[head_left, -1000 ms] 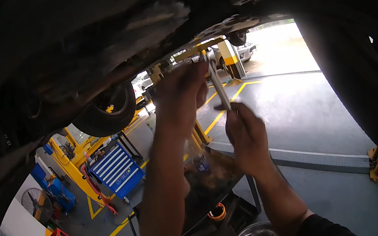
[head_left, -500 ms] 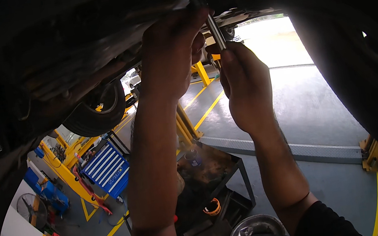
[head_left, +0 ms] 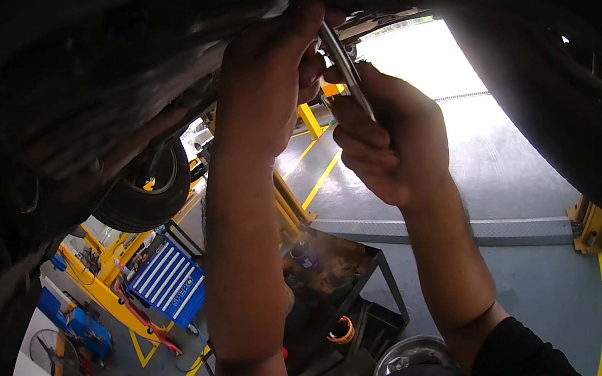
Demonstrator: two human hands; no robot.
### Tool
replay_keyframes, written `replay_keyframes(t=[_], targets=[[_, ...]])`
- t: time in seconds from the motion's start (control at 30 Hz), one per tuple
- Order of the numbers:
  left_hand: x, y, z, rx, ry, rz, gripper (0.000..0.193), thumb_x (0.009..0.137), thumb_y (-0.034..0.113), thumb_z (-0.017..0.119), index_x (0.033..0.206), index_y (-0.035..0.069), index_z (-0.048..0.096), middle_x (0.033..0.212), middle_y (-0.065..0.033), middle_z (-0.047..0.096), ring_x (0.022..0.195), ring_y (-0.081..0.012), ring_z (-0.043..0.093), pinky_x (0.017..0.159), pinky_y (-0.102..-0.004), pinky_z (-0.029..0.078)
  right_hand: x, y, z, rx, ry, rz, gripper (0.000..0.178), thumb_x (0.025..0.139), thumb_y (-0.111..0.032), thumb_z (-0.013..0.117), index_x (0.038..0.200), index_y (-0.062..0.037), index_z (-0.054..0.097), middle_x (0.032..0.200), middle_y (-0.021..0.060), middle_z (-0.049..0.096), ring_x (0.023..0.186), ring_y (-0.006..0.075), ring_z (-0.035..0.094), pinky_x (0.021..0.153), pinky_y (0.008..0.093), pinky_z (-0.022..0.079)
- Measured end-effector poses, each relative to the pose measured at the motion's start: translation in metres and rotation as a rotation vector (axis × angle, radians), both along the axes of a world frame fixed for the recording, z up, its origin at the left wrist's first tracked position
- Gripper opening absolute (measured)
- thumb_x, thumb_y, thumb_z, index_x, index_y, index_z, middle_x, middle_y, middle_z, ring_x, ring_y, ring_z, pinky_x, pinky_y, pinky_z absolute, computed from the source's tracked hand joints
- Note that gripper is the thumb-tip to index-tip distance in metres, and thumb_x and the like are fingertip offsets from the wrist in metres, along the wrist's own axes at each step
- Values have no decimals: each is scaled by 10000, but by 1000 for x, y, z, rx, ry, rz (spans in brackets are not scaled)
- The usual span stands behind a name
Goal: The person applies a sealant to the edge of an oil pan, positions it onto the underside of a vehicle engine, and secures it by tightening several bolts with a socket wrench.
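Overhead, under a raised vehicle, I hold a slim polished metal wrench (head_left: 343, 65) that slants down and to the right. My left hand (head_left: 272, 75) is closed around its upper end, against the dark underbody (head_left: 137, 80). What the wrench's head meets is hidden by those fingers and by shadow. Lower down, my right hand (head_left: 400, 122) grips the handle with curled fingers, and the handle's tip shows beside the thumb. Both forearms reach up from the lower edge.
A tyre (head_left: 539, 113) hangs close on the right; another wheel (head_left: 149, 187) is at the left. Below stands a dark tool cart (head_left: 389, 284) beside a round metal pan (head_left: 411, 350). Further left are a blue drawer cabinet (head_left: 167, 278) and a yellow lift post (head_left: 101, 280).
The wrench's lower end shows further down, and my right hand has shifted lower and slightly right with its fingers more curled. My left hand stays near the upper end.
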State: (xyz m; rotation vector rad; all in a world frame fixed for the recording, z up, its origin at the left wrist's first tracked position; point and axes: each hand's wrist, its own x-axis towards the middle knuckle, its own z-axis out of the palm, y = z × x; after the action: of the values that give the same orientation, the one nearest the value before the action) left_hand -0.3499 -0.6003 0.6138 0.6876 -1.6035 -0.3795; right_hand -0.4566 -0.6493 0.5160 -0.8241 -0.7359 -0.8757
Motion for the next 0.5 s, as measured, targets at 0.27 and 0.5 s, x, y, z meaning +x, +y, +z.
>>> replay_keyframes(t=[0.27, 0.5], targets=[[-8, 1, -5, -17, 86, 64, 250, 891, 233, 719, 930, -5, 654, 712, 23, 521, 530, -30, 379, 446, -188, 225, 42, 21, -32, -113, 127, -1874, 250, 1008, -231, 496, 1059, 13, 517, 704, 146, 553, 645, 328, 572, 646, 418, 460], [-6, 1, 0, 57, 37, -71, 248, 852, 255, 744, 854, 11, 701, 555, 28, 471, 468, -38, 392, 436, -207, 242, 31, 28, -23, 139, 178, -1244, 287, 1037, -300, 474, 1011, -35, 580, 664, -26, 488, 537, 22, 378, 446, 199, 267]])
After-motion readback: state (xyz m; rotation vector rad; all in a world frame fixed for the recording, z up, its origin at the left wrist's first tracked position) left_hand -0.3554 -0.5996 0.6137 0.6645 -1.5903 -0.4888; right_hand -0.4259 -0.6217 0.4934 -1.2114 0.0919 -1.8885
